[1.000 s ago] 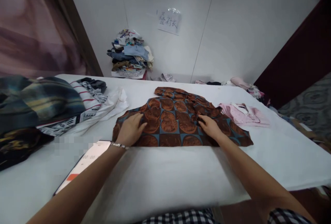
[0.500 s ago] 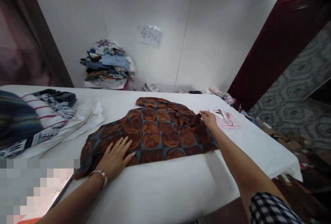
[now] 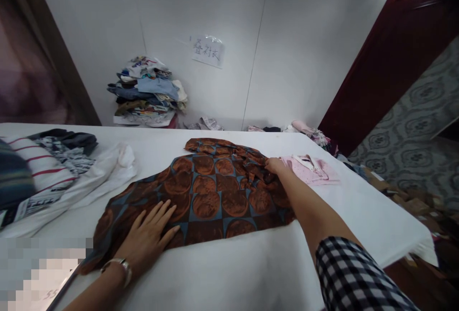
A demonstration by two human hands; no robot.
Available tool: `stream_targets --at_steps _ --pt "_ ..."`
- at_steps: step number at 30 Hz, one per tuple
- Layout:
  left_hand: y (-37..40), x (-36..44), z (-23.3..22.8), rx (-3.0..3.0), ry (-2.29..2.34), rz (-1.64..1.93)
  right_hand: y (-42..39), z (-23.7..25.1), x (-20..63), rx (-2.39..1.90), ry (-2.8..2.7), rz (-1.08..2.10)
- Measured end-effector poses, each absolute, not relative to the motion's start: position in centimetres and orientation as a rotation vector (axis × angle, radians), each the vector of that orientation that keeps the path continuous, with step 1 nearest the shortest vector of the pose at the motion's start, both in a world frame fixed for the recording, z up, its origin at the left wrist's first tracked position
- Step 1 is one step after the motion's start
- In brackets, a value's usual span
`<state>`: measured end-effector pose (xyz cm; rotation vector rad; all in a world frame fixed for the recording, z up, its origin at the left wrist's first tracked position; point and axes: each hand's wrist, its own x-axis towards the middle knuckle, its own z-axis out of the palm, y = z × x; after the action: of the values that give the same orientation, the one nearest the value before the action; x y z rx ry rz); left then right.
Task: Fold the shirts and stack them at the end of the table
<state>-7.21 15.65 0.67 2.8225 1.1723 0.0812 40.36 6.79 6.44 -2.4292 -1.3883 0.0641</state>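
A brown and blue shirt (image 3: 206,201) with a pattern of large rust-coloured circles lies spread across the table. My left hand (image 3: 152,227) rests flat on its near left part, fingers stretched out, a bracelet at the wrist. At the shirt's right side, where the cloth is bunched, my right hand (image 3: 274,165) is closed on the fabric; its fingertips are partly hidden. One sleeve lies along the far edge of the shirt. Just beyond my right hand is a folded pink shirt (image 3: 311,170).
The white table (image 3: 229,272) carries a heap of clothes (image 3: 46,167) on the left. Against the wall stands a tall pile of garments (image 3: 150,93). A paper sign (image 3: 207,51) hangs on the wall. Boxes (image 3: 398,198) lie on the floor to the right.
My right hand has moved left, carrying the edge of the shirt inward. More of the pink shirt shows now. My left hand stays flat on the cloth.
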Motion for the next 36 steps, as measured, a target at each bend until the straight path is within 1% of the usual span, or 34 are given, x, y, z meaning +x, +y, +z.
stream_targets --at_steps 4,10,11,13,16,18,19,23,25,26,28,30,33,36 --pt "15.6 -7.2 0.4 2.837 1.152 0.129 5.8 8.5 40.0 -2.368 -1.230 0.004" --pt "15.4 -7.0 0.6 2.827 1.120 0.201 4.0 16.0 37.6 -2.153 -1.085 -0.055" --pt "15.5 -7.0 0.8 2.811 1.118 0.208 3.5 17.3 36.8 -2.086 -1.066 -0.023" --pt "15.4 -6.9 1.6 2.758 1.123 0.257 2.5 19.4 34.7 -1.881 -1.016 0.137" --pt "13.6 -5.8 3.8 2.623 1.043 0.525 0.5 20.9 30.6 -1.534 -0.938 0.439" --pt "11.1 -4.2 5.5 2.396 0.892 0.678 -0.8 20.2 27.2 -1.446 -0.922 0.565" --pt "9.5 -3.3 6.3 2.216 0.814 0.682 -1.4 19.3 25.4 -1.429 -0.915 0.619" --pt "4.1 0.6 7.9 1.259 0.526 0.440 -3.4 13.7 17.9 -1.339 -0.851 0.887" --pt "3.0 1.8 7.8 0.896 0.389 0.323 -4.5 10.7 15.3 -1.292 -0.881 1.060" --pt "2.9 2.0 7.6 0.765 0.363 0.269 -5.0 9.4 14.6 -1.266 -0.901 1.081" --pt "3.2 2.0 7.4 0.580 0.409 0.176 -6.4 7.5 14.7 -1.246 -0.913 0.991" --pt "3.7 1.4 7.5 0.483 0.497 0.187 -8.0 6.1 16.8 -1.299 -0.854 0.777" --pt "4.2 0.5 8.1 0.410 0.570 0.337 -10.6 4.7 22.4 -1.521 -0.780 0.395" --pt "4.1 -0.4 8.6 0.373 0.592 0.412 -12.6 3.6 27.7 -1.785 -0.959 -0.073"
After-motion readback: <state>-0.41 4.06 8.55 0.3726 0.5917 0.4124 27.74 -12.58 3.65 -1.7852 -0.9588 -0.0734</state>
